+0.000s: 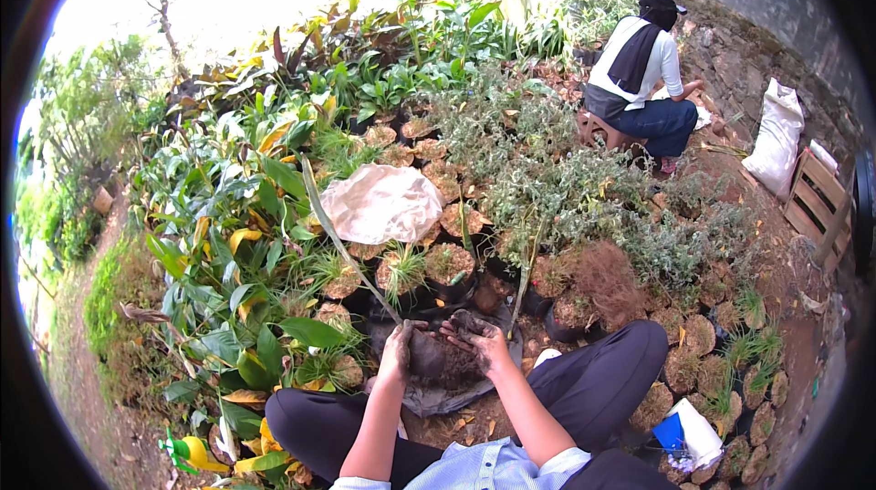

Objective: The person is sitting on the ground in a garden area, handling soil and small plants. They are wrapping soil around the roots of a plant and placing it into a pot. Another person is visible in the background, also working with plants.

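My left hand (400, 346), dark with soil, is at the base of a long narrow leaf (335, 237) that slants up to the left; its grip on the leaf is unclear. My right hand (479, 341) is palm up with the fingers apart and soil on the skin. Below and between the hands, dark soil (455, 367) and a rounded dark lump (427, 355) lie on a black plastic sheet (438, 404). Another long leaf (523, 285) stands upright beyond my right hand.
A crumpled pale sheet (383, 204) lies on potted plants ahead. Brown fibre (609, 285) is at the right. A seated person (636, 79) is farther off, near a white sack (777, 137) and a wooden crate (818, 202). A yellow-green spray nozzle (188, 452) is at lower left.
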A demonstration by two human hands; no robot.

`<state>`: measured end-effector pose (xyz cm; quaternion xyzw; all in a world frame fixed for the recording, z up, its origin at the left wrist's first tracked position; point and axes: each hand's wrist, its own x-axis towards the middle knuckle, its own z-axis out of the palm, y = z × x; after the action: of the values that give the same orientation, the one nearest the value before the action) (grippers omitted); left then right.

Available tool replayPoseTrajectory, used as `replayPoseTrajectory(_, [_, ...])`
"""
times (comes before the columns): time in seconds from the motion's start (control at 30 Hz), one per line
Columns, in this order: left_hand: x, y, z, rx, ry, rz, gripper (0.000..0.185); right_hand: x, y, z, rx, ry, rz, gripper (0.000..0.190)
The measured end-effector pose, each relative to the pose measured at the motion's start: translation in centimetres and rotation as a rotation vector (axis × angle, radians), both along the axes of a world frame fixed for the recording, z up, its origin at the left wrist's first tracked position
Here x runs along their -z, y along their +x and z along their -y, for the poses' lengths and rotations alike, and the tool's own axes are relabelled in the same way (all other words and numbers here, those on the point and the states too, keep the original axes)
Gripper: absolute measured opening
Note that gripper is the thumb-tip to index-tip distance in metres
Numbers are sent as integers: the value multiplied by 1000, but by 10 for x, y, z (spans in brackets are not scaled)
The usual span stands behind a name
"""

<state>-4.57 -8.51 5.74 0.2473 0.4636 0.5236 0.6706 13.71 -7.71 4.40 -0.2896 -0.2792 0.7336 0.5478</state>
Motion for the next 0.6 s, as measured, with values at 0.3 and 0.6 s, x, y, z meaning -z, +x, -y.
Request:
replayPoseTrajectory(0.3, [-4,2,1,1,7,3,35,-7,2,3,22,-78,99,29])
replayPoseTrajectory(0.6, [-8,1,3,18,-12,12,36,-3,2,1,11,9,-200,32])
